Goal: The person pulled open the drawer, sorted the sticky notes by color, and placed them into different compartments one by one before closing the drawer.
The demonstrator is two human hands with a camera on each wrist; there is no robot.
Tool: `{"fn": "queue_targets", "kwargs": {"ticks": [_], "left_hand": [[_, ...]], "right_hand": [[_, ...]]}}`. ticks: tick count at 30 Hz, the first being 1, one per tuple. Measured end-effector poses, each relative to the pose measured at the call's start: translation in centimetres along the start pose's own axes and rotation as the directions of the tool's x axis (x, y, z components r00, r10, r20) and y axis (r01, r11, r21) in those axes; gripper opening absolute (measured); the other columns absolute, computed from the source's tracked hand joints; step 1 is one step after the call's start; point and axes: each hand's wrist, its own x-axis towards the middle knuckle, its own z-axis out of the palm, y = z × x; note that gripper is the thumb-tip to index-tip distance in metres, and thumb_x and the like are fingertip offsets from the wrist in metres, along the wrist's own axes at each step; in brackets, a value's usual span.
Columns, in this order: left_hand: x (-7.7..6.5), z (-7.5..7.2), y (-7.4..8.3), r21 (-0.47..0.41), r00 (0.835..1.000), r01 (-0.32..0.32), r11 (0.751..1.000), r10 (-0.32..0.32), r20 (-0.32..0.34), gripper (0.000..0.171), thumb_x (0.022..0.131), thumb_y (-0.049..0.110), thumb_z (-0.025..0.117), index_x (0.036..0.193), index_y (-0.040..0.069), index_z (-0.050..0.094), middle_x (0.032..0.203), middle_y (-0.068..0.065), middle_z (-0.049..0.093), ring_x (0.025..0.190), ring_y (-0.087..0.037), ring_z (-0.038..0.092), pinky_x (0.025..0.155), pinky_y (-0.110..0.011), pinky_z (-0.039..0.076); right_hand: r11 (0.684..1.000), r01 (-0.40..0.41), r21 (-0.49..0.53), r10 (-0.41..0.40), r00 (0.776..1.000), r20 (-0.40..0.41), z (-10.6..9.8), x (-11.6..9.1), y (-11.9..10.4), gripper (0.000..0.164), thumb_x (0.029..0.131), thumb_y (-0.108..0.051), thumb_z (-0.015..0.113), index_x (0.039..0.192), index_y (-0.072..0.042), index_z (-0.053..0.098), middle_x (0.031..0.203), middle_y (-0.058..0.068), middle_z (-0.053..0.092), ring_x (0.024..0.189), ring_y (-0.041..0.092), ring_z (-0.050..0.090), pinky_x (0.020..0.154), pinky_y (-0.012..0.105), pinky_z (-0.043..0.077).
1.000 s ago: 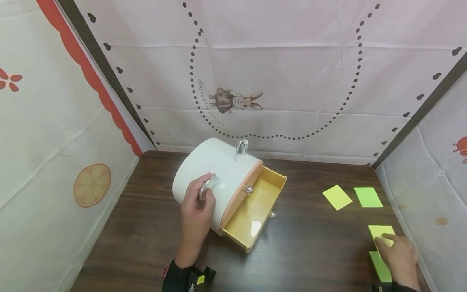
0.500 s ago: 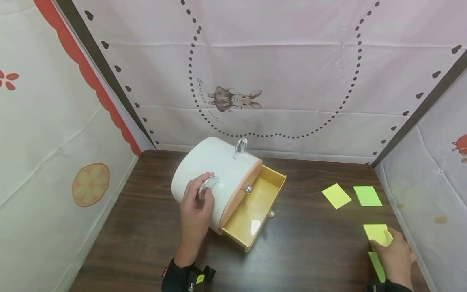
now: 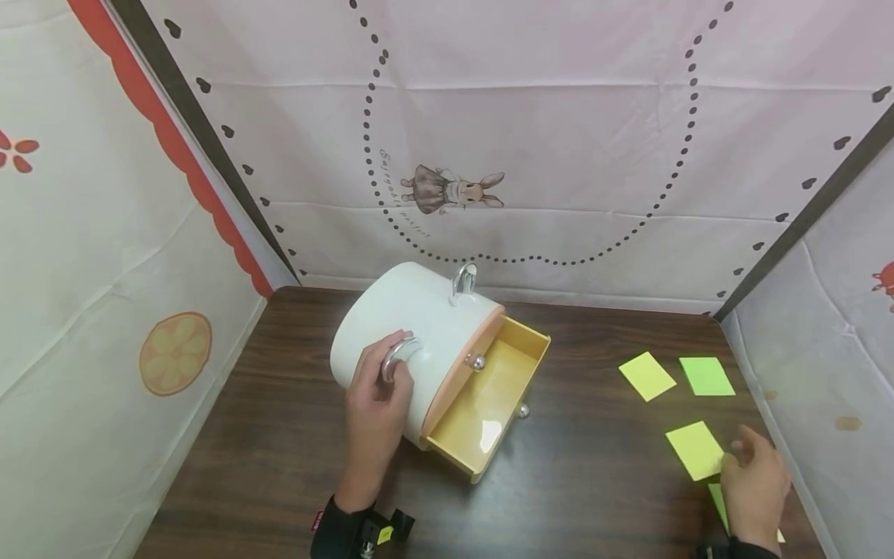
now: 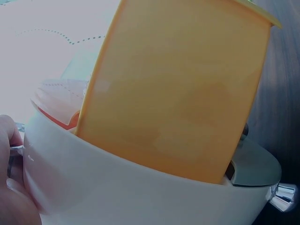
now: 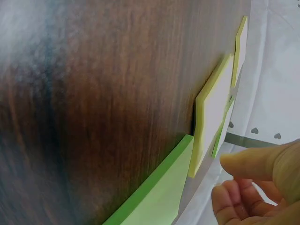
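My left hand (image 3: 373, 407) pinches the near silver handle (image 3: 393, 361) of a white rounded drawer box (image 3: 387, 310). The box's yellow drawer (image 3: 475, 419) is pulled out and holds nothing; in the left wrist view, the drawer (image 4: 178, 93) rises past the white rim. Beside a yellow sticky-note pad (image 3: 694, 450), my right hand (image 3: 757, 481) hovers with fingers loosely bent and nothing between them. A green pad (image 3: 717, 501) is partly hidden under that hand. In the right wrist view, thumb and fingers stand apart from the yellow pad (image 5: 213, 112) and the green pad (image 5: 159, 197).
Farther back lie another yellow pad (image 3: 647, 376) and another green pad (image 3: 707, 376). Printed cloth walls (image 3: 559, 155) enclose the brown wooden table (image 3: 580, 466) at the back and both sides. A second silver handle (image 3: 464, 281) tops the box's far side.
The nearer yellow pad has slid left and turned at an angle under my right hand, which has since let go of it. My left hand keeps its hold on the handle.
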Motion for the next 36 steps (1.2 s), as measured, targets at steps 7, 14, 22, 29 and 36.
{"fn": "queue_targets", "kwargs": {"ticks": [7,14,22,29,36], "left_hand": [[0.0,0.1,0.0,-0.004,1.0,-0.022,1.0,0.022,-0.007,0.046,0.099,-0.009,0.06,0.139,0.012,0.066,0.135,0.0,0.065,0.126,-0.021,0.062,0.109,-0.031,0.05],[0.0,0.0,0.0,-0.016,1.0,-0.028,0.999,0.028,-0.01,0.046,0.099,-0.008,0.06,0.14,0.013,0.066,0.135,-0.001,0.064,0.124,-0.023,0.062,0.108,-0.031,0.052],[-0.1,0.0,-0.2,-0.022,1.0,-0.014,1.0,0.014,0.007,0.048,0.1,-0.007,0.06,0.142,0.016,0.066,0.137,0.002,0.063,0.125,-0.023,0.061,0.108,-0.033,0.051],[0.0,0.0,-0.2,-0.023,1.0,-0.011,1.0,0.011,0.006,0.048,0.1,-0.006,0.06,0.142,0.017,0.066,0.137,0.002,0.063,0.126,-0.024,0.061,0.109,-0.033,0.051],[0.0,0.0,-0.1,-0.015,1.0,-0.013,1.0,0.013,0.008,0.047,0.1,-0.005,0.06,0.141,0.016,0.066,0.138,0.004,0.063,0.125,-0.023,0.062,0.108,-0.033,0.051]], "right_hand": [[0.99,-0.01,-0.142,0.039,0.978,0.206,-0.2,0.4,0.3,0.063,0.1,-0.009,0.064,0.151,0.016,0.036,0.144,0.048,0.035,0.134,0.066,0.025,0.111,0.072,0.022],[0.987,0.05,-0.154,-0.008,0.965,0.262,0.2,0.9,0.3,0.057,0.099,-0.008,0.064,0.144,0.02,0.042,0.139,0.048,0.041,0.131,0.066,0.029,0.11,0.072,0.022],[0.994,0.037,-0.104,-0.019,0.986,0.163,0.8,0.3,-0.3,0.049,0.099,-0.007,0.062,0.141,0.016,0.05,0.137,0.046,0.043,0.13,0.066,0.032,0.107,0.075,0.029],[0.996,0.078,-0.042,-0.075,0.995,0.071,0.7,0.1,-1.4,0.043,0.103,-0.009,0.06,0.139,0.013,0.057,0.136,0.041,0.054,0.129,0.059,0.046,0.108,0.072,0.033],[0.997,0.08,-0.01,-0.08,0.995,0.052,0.3,-0.7,-2.7,0.043,0.106,-0.013,0.057,0.142,0.008,0.057,0.144,0.037,0.054,0.133,0.059,0.046,0.107,0.072,0.037]]}}
